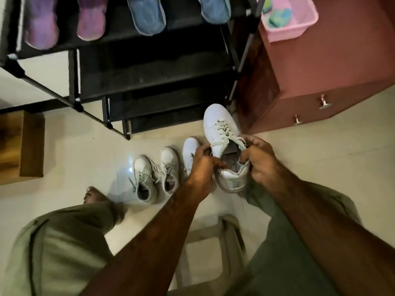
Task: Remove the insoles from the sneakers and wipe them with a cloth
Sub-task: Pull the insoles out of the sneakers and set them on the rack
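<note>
White floor sneaker [190, 151] sits partly hidden behind the left hand [203, 167].

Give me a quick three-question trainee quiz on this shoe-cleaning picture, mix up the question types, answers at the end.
1. True or false: the left hand and the right hand both grip the raised white sneaker.
2. How many sneakers stand on the floor?
3. The insoles on the top shelf of the rack are: A) two purple, two blue; B) four white; C) all black.
Key: 1 true; 2 three; 3 A.
</note>
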`<action>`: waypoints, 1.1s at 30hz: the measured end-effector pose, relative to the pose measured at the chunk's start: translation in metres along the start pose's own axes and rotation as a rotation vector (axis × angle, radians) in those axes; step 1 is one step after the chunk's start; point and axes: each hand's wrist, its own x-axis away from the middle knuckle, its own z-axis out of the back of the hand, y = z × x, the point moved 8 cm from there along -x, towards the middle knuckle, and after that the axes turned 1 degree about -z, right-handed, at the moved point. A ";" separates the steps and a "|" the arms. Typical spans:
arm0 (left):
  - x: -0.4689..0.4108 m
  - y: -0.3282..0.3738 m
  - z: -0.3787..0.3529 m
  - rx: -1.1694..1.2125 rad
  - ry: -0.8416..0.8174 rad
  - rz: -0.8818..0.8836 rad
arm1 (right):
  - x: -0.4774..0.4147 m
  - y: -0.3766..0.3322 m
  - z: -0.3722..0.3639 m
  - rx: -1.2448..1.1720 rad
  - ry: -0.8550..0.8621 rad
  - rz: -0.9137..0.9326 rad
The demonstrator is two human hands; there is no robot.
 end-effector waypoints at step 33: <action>-0.249 -0.181 0.086 -0.364 0.134 0.201 | -0.239 0.213 -0.014 0.236 0.120 -0.146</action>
